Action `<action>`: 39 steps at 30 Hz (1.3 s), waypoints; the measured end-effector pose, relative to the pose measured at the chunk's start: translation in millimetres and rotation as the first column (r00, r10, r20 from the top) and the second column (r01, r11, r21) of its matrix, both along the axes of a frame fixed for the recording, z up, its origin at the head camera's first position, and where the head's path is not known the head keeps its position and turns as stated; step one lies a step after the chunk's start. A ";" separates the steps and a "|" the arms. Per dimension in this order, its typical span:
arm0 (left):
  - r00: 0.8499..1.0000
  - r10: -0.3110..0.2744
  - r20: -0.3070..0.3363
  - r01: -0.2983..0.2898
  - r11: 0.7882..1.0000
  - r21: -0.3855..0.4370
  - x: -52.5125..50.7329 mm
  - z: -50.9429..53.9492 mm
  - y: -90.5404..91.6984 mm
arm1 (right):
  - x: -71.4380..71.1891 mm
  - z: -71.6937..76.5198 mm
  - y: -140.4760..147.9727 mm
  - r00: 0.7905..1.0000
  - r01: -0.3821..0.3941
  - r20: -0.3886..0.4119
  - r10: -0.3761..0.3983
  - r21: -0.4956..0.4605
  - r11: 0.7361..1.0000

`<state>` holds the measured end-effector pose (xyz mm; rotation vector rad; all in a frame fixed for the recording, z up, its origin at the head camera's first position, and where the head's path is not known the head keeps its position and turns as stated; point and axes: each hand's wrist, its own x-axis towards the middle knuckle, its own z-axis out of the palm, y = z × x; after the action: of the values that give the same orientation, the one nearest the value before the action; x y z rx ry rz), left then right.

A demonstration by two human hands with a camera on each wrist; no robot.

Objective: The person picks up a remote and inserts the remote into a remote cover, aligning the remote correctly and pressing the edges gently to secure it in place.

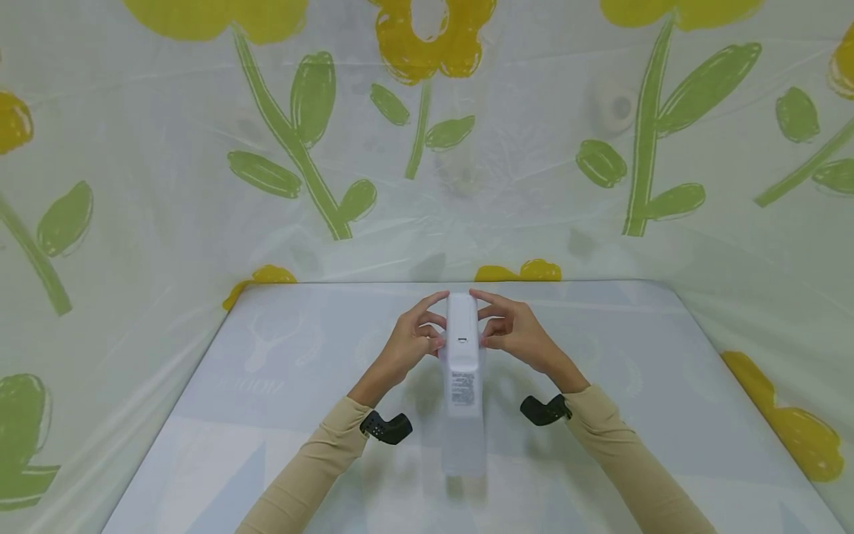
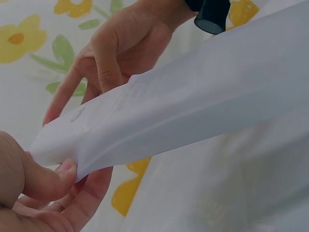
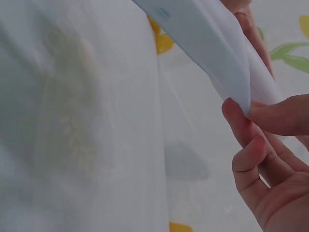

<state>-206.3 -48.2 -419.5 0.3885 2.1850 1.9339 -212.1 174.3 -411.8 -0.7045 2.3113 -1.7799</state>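
Observation:
A long white device with rounded edges, a small dark slot and a printed label stands out toward me over the table. A thin translucent white plastic sleeve covers its near part; the left wrist view shows the sleeve's edge partway along the device. On the left side, my left hand pinches that edge between thumb and finger, its index finger reaching to the far end. Opposite it, my right hand pinches the sleeve likewise, index finger extended to the far end. What fills the sleeve's near part is blurred.
Beneath is a pale table with faint printed patterns. A white curtain with yellow flowers and green leaves hangs behind the table and at both sides. Black wrist cameras sit on both forearms over beige sleeves.

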 end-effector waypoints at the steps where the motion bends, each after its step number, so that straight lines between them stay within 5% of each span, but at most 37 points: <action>1: 1.000 0.003 -0.001 -0.003 1.000 0.002 0.4 0.4 0.0 | -0.1 -0.5 0.0 1.000 0.004 -0.003 -0.004 0.002 1.000; 20: 1.000 -0.002 0.002 0.002 1.000 0.016 0.1 2.0 -2.0 | -2.1 -4.1 -1.2 0.999 0.029 -0.026 -0.029 0.004 1.000; 29: 1.000 -0.011 -0.012 0.011 1.000 0.013 15.7 28.2 -1.8 | -1.8 -4.1 -2.0 0.998 0.041 -0.042 -0.041 0.005 0.999; 39: 1.000 0.001 -0.010 -0.001 1.000 0.020 16.9 29.0 -0.9 | -0.9 -4.7 -2.1 0.999 0.048 -0.023 -0.048 -0.012 0.999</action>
<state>-189.3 -49.1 -390.5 0.4015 2.1738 1.9602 -213.0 172.2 -416.5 -0.6810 2.3545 -1.8158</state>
